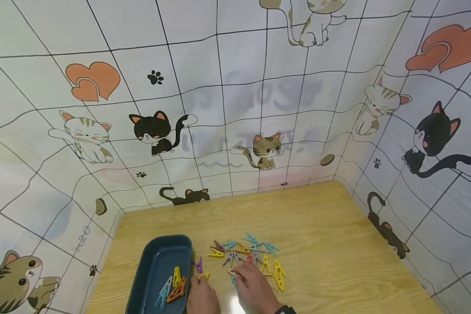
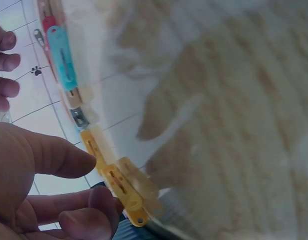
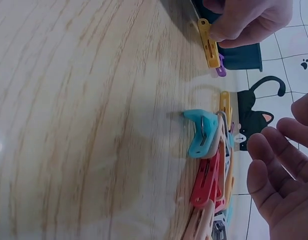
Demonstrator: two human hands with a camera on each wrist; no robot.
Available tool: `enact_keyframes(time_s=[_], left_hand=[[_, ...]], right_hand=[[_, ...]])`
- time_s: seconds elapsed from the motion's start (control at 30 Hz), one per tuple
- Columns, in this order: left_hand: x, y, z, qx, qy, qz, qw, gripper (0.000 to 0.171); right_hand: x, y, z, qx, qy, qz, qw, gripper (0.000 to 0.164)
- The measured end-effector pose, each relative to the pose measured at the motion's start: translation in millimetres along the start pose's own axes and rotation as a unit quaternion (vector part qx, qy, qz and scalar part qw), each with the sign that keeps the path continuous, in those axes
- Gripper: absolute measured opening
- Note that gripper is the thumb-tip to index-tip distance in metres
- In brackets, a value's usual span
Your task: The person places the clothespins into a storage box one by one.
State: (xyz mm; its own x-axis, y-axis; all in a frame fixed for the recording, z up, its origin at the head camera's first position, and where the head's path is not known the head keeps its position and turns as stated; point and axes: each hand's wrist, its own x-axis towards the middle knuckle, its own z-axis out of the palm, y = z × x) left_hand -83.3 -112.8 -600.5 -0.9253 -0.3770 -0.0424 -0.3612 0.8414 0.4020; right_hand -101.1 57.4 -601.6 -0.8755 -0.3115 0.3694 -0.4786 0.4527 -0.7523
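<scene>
My left hand point(image 1: 202, 296) is beside the tray's right side, fingers on a yellow clothespin point(image 3: 208, 44). In the left wrist view, thumb and curled fingers close around that yellow clothespin point(image 2: 125, 196). My right hand point(image 1: 255, 285) hovers by the clothespin pile, its fingers point(image 3: 263, 175) loosely bent and holding nothing. Nearest to it are a teal clothespin point(image 3: 201, 134) and a red clothespin point(image 3: 205, 182). A purple clothespin point(image 1: 198, 264) lies just beyond the left hand. Several other clothespins, such as a yellow one point(image 1: 278, 275), are spread across the table point(image 1: 318, 244).
A dark blue tray point(image 1: 147, 261) stands at the left, holding an orange clothespin point(image 1: 177, 290), a light blue clothespin point(image 1: 163, 293) and a yellow one. Cat-print cloth point(image 1: 227, 109) hangs behind the table and along both sides.
</scene>
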Motion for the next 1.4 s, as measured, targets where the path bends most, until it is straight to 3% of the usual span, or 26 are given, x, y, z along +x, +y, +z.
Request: enact_keyframes(time_s=[0.2,0.63,0.83,0.93,1.17,1.4], left_hand=[[3.3,-0.9,-0.1,0.015,-0.027,-0.011,0.9994,0.017],[5.3,-7.4,8.6,0.02,-0.013,0.008,0.9997,0.031],[6.1,-2.4,1.5,0.004,-0.044,-0.002,0.999,0.031],[5.1,1.5,-2.9,-0.002,-0.041,0.0,0.9992,0.028],[-0.8,7.7,-26.6,-0.026,0.017,0.041,0.9987,0.026],[-1.7,2.4,-58.7,-0.032,0.014,0.046,0.9983,0.022]], right_hand=[[2,-2,0,0.01,-0.029,0.037,0.999,0.018],[1,1,7,0.001,-0.028,0.021,0.999,0.018],[1,0,6,0.002,-0.033,0.027,0.999,0.019],[1,-1,6,-0.002,-0.031,0.019,0.999,0.02],[4,-3,10,-0.01,-0.035,-0.001,0.999,0.019],[9,-7,16,0.014,-0.05,-0.001,0.999,0.018]])
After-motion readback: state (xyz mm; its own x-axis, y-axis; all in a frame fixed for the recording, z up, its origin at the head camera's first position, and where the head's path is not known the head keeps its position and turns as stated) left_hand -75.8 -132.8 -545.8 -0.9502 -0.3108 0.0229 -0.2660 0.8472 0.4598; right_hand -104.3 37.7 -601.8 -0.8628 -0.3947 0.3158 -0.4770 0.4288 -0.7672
